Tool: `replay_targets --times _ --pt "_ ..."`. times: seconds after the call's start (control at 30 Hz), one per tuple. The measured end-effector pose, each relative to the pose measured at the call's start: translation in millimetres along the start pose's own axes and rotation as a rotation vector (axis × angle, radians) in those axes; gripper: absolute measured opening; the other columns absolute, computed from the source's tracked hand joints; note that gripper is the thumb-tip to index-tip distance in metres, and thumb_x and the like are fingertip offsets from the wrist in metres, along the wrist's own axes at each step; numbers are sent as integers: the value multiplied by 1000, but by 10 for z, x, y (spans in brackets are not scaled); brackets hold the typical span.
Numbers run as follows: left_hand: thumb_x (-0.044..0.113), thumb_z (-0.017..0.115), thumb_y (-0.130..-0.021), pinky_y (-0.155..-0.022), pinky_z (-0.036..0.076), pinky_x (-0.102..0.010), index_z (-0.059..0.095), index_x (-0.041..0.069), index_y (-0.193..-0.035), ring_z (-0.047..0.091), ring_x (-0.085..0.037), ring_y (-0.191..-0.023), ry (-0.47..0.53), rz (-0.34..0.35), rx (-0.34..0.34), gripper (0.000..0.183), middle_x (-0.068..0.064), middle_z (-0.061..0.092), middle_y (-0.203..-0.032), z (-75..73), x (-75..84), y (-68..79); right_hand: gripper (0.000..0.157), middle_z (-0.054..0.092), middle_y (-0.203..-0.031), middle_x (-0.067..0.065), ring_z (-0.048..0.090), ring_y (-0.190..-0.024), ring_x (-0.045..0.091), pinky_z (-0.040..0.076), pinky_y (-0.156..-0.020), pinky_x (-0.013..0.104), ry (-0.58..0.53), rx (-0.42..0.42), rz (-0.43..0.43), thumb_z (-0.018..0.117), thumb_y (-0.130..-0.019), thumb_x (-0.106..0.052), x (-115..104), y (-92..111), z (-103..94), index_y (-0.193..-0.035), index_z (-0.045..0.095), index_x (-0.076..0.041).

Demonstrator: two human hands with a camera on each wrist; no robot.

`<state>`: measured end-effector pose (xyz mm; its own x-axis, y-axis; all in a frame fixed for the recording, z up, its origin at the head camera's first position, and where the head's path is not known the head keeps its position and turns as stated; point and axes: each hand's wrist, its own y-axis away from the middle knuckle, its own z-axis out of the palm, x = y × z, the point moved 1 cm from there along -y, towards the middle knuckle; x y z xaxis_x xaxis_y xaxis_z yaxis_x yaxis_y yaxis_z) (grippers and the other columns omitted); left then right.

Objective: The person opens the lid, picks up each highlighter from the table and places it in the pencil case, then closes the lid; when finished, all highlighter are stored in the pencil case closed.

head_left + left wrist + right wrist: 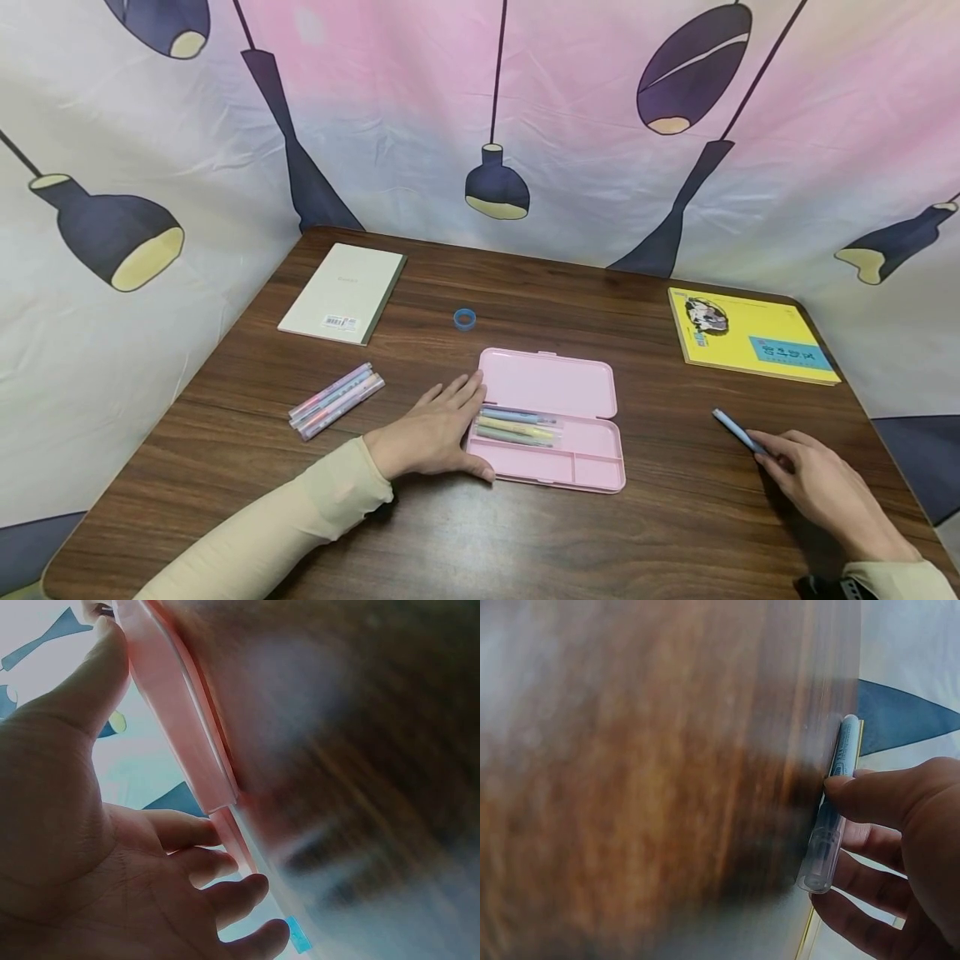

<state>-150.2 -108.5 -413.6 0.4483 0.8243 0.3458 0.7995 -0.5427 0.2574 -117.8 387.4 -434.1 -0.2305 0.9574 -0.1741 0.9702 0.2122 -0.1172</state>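
Note:
A pink pencil case (547, 385) lies with its lid up on the brown table, several pens (517, 427) in its longer compartment. My left hand (431, 435) rests along the case's left side, fingers spread and fairly straight, thumb at the front edge. In the left wrist view the case's side (176, 712) runs between thumb and fingers. Over on the right, my right hand (821, 483) pinches a light blue pen (737, 428) between thumb and fingers, low over the table. The right wrist view shows the pen's clear end (819, 866) beside the fingers.
Left of the case lies a bundle of several pens (337, 400). A pale notebook (341, 292) is at the back left, and a blue tape ring (464, 319) sits behind the case. At the back right lies a yellow book (738, 333). A printed cloth (420, 125) hangs behind the table.

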Motion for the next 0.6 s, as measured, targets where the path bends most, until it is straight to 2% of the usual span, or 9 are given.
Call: replay_targets --times 0.6 --pt "71 71 -75 -122 12 -52 21 2 -158 9 -30 -153 7 -1 5 119 -13 8 -167 1 0 4 30 56 -80 -5 36 -61 2 29 -53 26 -4 15 -9 73 -89 -9 0 4 7 -118 71 -2"
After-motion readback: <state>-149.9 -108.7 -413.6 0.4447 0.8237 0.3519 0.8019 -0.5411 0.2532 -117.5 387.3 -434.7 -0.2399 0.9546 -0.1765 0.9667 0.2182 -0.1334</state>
